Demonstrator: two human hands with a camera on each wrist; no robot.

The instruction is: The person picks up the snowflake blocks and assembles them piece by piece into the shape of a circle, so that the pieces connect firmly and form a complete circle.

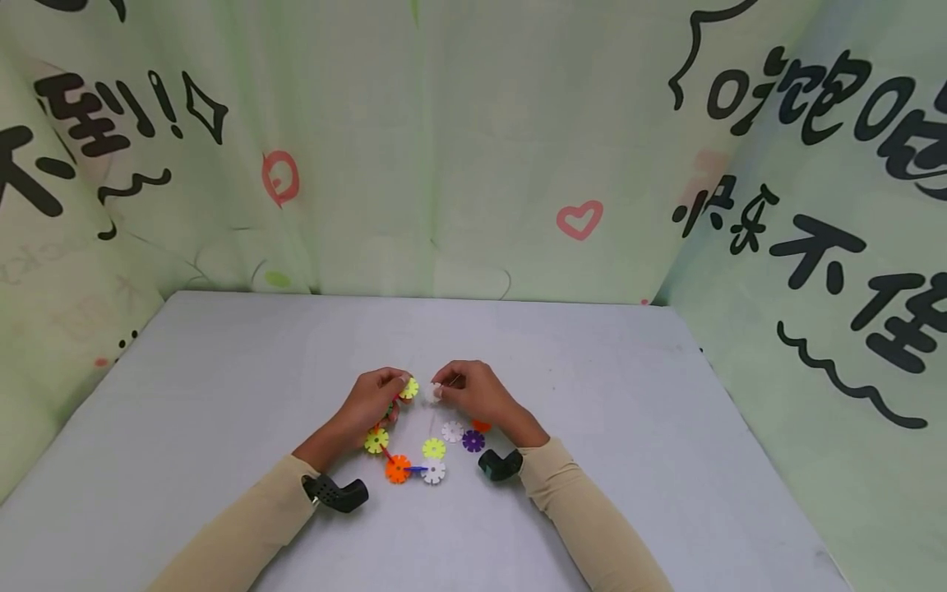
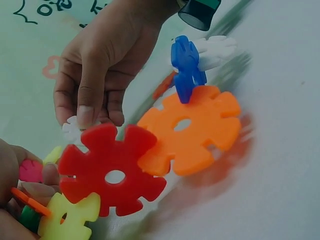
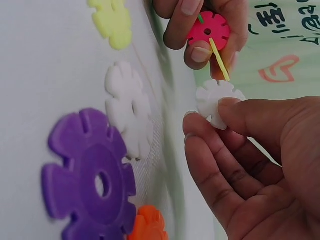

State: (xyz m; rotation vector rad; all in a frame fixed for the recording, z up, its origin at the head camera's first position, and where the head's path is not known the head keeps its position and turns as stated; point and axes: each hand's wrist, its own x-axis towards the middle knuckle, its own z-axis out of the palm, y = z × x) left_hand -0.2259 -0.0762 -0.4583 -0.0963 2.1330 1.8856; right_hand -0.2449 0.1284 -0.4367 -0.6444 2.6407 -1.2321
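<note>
A chain of slotted plastic snowflake discs hangs from my left hand (image 1: 372,400), which grips its upper end near a pink disc (image 3: 220,22) and a yellow disc (image 1: 410,389). From there the chain runs down through a red disc (image 2: 90,162), an orange disc (image 2: 220,122) and a blue disc (image 2: 185,70) to a white disc (image 1: 433,471) near the table. Between thumb and fingers, my right hand (image 1: 477,393) pinches another white disc (image 3: 206,100). That disc is right at the yellow disc's edge in the right wrist view.
Loose discs lie on the white table (image 1: 222,370) below the right hand: a yellow one (image 1: 434,448), a white one (image 1: 452,432), a purple one (image 1: 473,441) and an orange one (image 1: 482,426). A printed curtain (image 1: 473,148) surrounds the table's back and sides.
</note>
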